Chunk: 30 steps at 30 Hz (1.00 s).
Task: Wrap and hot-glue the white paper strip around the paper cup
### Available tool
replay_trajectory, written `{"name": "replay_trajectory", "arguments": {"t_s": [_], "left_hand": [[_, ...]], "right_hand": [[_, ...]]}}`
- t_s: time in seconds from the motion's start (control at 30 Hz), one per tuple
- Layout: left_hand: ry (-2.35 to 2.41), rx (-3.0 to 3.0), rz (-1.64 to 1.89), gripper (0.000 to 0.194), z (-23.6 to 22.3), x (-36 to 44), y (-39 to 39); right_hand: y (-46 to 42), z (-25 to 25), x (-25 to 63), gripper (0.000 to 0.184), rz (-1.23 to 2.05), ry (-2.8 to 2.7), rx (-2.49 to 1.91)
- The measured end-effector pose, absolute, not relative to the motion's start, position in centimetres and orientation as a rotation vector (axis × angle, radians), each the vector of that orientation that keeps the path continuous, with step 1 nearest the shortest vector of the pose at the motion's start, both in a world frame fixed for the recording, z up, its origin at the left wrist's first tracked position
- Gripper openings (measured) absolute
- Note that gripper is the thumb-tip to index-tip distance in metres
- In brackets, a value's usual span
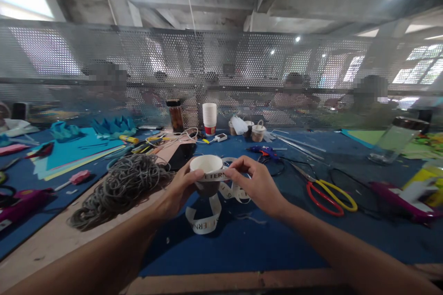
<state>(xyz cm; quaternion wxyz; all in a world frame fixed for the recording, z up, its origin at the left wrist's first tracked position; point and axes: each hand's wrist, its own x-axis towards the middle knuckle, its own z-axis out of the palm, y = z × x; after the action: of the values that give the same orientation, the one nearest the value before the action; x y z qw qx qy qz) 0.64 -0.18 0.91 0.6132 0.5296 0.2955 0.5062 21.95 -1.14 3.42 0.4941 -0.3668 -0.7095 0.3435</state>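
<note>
My left hand (184, 183) grips a small paper cup (207, 187) from its left side, thumb near the rim. The cup is white inside, and its lower outside looks wrapped in something grey. A white ribbon (214, 176) printed with dark letters runs across the cup just under the rim. At the cup's right side, my right hand (254, 181) pinches this ribbon between thumb and fingers. Loose ribbon curls down onto the blue table covering below the cup and behind my right fingers.
Left of the cup lies a bundle of grey cord (121, 184). Scissors (328, 196) with red and yellow handles and a blue glue gun (265, 151) are on the right. Stacked paper cups (209, 119) and a jar (175, 116) stand before a perforated screen (224, 64).
</note>
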Motion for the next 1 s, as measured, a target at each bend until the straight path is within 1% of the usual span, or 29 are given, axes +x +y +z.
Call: {"name": "replay_trajectory", "arguments": {"t_s": [0.17,0.37,1.0], "left_hand": [[0.678,1.219,1.148,0.041,0.99,0.62,-0.15],[0.662,1.220,1.135,0.042,0.88,0.57,-0.12],[0.638,1.225,1.090,0.041,0.37,0.43,0.00]], "right_hand": [[-1.25,3.54,22.00,0.016,0.850,-1.713,-0.895],[-1.09,3.21,22.07,0.019,0.840,-1.725,-0.887],[-0.85,2.88,22.12,0.021,0.816,-1.731,-0.884]]}}
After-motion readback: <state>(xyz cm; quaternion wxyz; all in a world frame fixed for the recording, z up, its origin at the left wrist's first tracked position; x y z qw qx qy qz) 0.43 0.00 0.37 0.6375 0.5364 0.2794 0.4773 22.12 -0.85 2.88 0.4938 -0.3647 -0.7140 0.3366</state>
